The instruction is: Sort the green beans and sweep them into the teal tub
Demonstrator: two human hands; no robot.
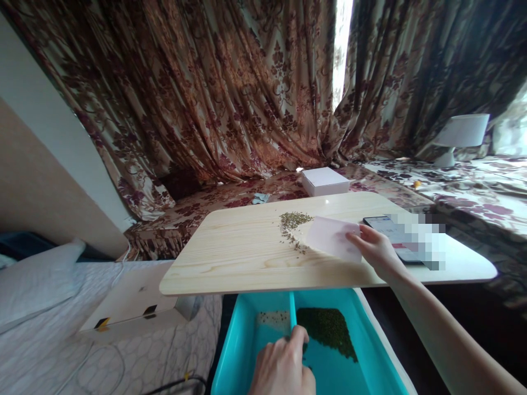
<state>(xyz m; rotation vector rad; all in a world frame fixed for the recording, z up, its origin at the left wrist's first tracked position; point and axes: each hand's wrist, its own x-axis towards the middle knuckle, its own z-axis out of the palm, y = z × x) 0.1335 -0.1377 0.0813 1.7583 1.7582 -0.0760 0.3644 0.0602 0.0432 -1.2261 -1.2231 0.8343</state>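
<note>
My right hand (376, 251) pinches a thin white card (332, 238) that lies flat on the pale wooden tabletop (247, 258), its edge beside a small heap of green seeds (293, 222). My left hand (284, 365) is closed around the middle divider (292, 310) of a turquoise plastic tray (239, 351) held below the table's front edge. A mound of dark green seeds (327, 329) fills the tray's right compartment. The left compartment holds a thin scatter of paler grains (272, 317).
A phone (391, 233) lies on the table to the right of the card. A white box (325, 181) sits behind the table on patterned fabric, under heavy floral curtains (230, 93). A bed with a pillow (37, 280) and a flat white box (132, 299) is at left.
</note>
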